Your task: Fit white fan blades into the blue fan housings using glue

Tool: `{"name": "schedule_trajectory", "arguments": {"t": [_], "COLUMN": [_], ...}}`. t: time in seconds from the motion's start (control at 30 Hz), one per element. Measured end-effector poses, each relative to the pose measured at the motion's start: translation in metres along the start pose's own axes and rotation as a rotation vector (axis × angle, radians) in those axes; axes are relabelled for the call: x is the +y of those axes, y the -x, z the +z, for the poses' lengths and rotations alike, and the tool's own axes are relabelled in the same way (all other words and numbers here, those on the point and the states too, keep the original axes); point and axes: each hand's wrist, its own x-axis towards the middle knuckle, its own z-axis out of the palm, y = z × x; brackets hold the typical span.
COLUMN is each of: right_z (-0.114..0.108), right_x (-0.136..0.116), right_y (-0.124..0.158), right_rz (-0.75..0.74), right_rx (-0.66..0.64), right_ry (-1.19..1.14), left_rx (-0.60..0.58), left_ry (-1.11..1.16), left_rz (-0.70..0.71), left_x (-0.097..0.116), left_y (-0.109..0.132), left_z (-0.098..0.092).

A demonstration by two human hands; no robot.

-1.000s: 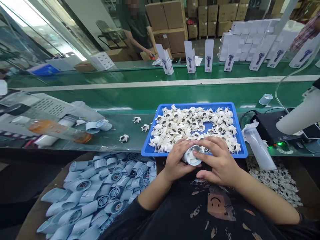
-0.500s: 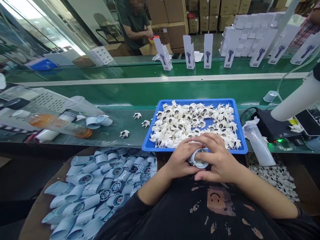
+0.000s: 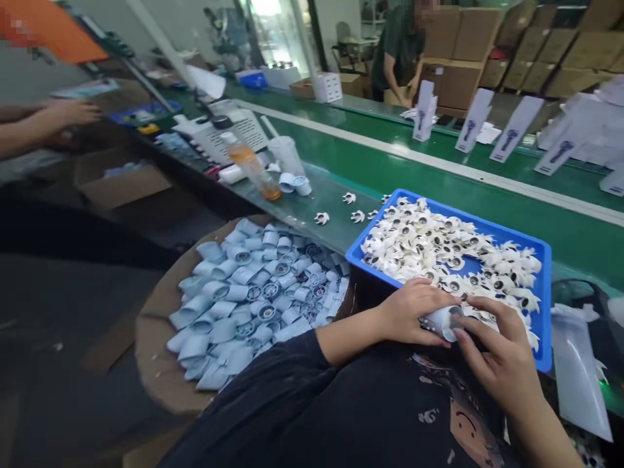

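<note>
My left hand [image 3: 414, 313] is wrapped round a light-blue plastic fan housing [image 3: 441, 322], a short tube whose open end faces right. The thumb and fingers of my right hand [image 3: 504, 348] close on the rim of that end; what lies inside the tube is hard to make out. Both hands are in front of the near edge of a blue tray [image 3: 546, 305], which holds a heap of white fan impellers [image 3: 422, 237] with dark centres.
Left of me, a round-edged brown container [image 3: 153, 364] is heaped with light-blue housings [image 3: 244, 292]. Loose impellers [image 3: 322, 218], a bottle [image 3: 251, 166] and a plastic cup [image 3: 285, 154] are on the bench. A clear plastic sleeve [image 3: 580, 370] lies at right. Co-workers stand beyond and at far left.
My view has swung left, so the tray and hands appear farther right. The housing has tilted toward the right, and my right fingers have moved from over it to its open rim.
</note>
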Motion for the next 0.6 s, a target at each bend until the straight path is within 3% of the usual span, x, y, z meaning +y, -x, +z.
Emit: {"name": "schedule_trajectory", "arguments": {"t": [0.3, 0.6], "right_z": [0.008, 0.004], "right_x": [0.023, 0.016], "right_y": [0.000, -0.004], "right_rz": [0.065, 0.224], "right_rx": [-0.170, -0.240], "right_ry": [0.004, -0.025], "left_rx": [-0.127, -0.035], "left_ry": [-0.327, -0.536], "left_rz": [-0.003, 0.072], "left_x": [0.006, 0.016], "left_y": [-0.004, 0.004], "left_z": [0.001, 0.000]}}
